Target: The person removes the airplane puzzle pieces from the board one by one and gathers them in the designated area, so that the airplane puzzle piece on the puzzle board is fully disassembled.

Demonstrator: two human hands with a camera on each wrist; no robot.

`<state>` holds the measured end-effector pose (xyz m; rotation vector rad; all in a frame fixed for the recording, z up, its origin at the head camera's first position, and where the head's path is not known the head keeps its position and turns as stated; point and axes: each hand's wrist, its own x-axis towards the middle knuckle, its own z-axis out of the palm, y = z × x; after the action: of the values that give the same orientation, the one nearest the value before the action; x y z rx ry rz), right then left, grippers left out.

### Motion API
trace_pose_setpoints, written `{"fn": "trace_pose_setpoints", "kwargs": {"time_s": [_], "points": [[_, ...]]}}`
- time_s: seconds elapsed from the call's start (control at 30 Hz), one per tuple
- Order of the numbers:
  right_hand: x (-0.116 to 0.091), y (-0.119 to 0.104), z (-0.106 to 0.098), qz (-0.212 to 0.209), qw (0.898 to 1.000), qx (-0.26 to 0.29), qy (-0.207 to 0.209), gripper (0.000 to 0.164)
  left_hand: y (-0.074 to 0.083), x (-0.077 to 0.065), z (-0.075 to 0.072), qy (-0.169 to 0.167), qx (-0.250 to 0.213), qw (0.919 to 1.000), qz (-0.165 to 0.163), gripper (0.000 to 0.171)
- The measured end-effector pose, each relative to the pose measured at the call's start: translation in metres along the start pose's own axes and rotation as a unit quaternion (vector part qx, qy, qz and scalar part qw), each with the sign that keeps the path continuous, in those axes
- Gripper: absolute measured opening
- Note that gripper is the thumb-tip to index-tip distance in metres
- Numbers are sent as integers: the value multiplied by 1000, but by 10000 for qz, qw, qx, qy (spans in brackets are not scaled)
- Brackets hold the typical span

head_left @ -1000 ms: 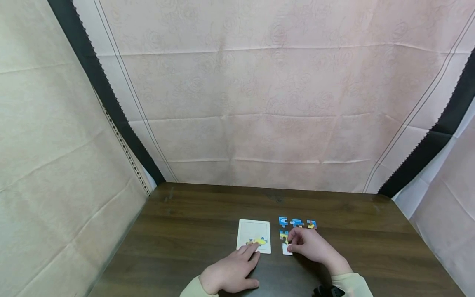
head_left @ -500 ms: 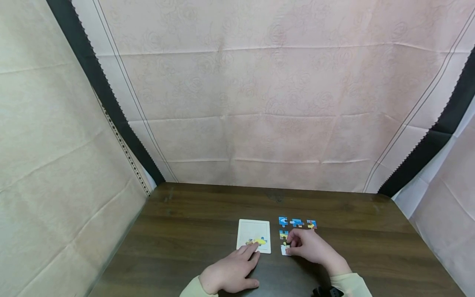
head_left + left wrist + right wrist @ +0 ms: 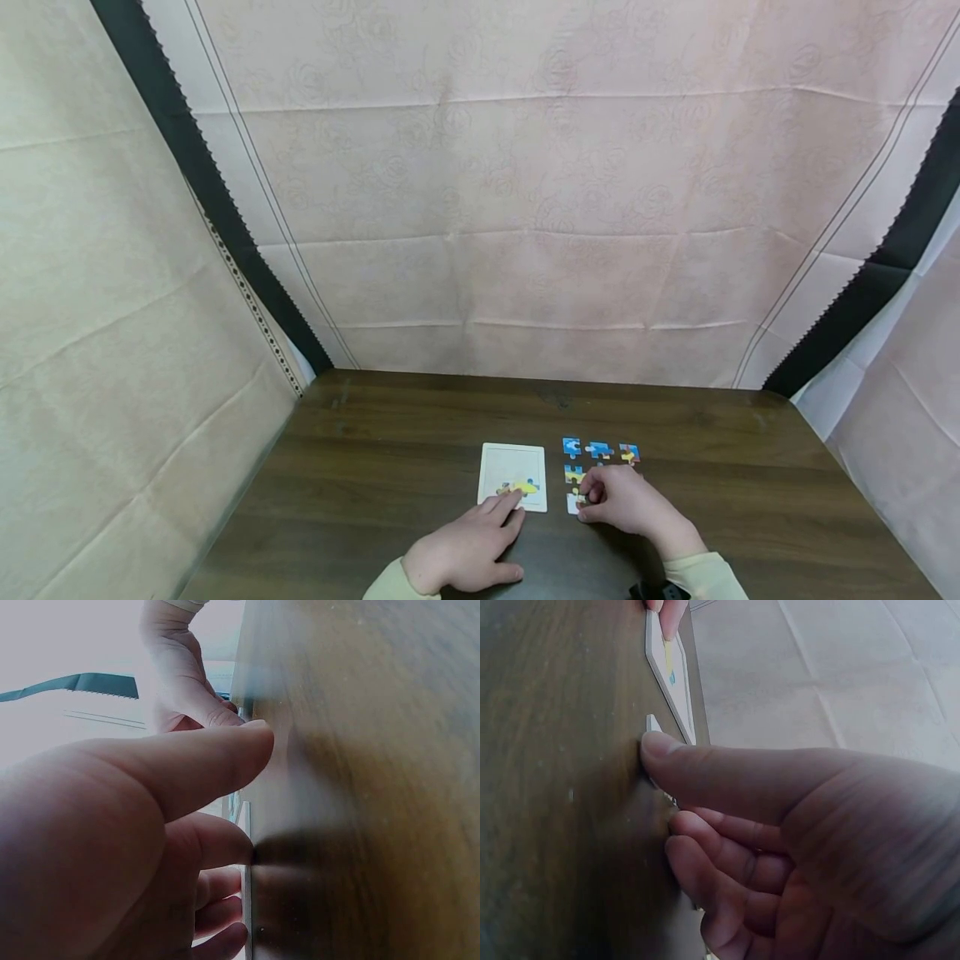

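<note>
My left hand (image 3: pixel 471 546) rests with extended fingers on the lower edge of a white puzzle board (image 3: pixel 510 458), where a small yellow and blue picture shows. The left wrist view catches these fingers (image 3: pixel 221 907) at the thin board. To the right, my right hand (image 3: pixel 633 504) holds a mostly white jigsaw piece (image 3: pixel 572 505) on the table, its thumb on the piece and the other fingers curled. In the right wrist view, one corner of that jigsaw piece (image 3: pixel 652 722) sticks out past the thumb. Just above lies a yellow and blue jigsaw piece (image 3: pixel 574 474).
Blue jigsaw pieces (image 3: pixel 598 450) form a row behind the right hand, which partly covers the area below them. The dark wooden table (image 3: pixel 390 450) reaches back to a pale cloth wall (image 3: pixel 525 208). A dark watch-like object (image 3: pixel 660 591) is at the right wrist.
The mostly white jigsaw piece has slid slightly left, under the yellow and blue one. My right hand has shifted slightly left and down with it. The left hand stays still on the board.
</note>
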<state>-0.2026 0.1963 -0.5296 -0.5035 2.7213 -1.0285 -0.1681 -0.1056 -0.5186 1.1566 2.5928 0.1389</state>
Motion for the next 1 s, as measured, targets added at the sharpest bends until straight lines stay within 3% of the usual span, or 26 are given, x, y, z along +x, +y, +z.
{"fn": "trace_pose_setpoints", "kwargs": {"time_s": [0.7,1.0], "points": [[0,-2,-1,-57,10000,-25,5,30,-1,1,-1,-53,-61,10000,-37,76],[9,-12,-1,142,9999,-3,68,22,0,0,0,53,-22,10000,-38,75]]}}
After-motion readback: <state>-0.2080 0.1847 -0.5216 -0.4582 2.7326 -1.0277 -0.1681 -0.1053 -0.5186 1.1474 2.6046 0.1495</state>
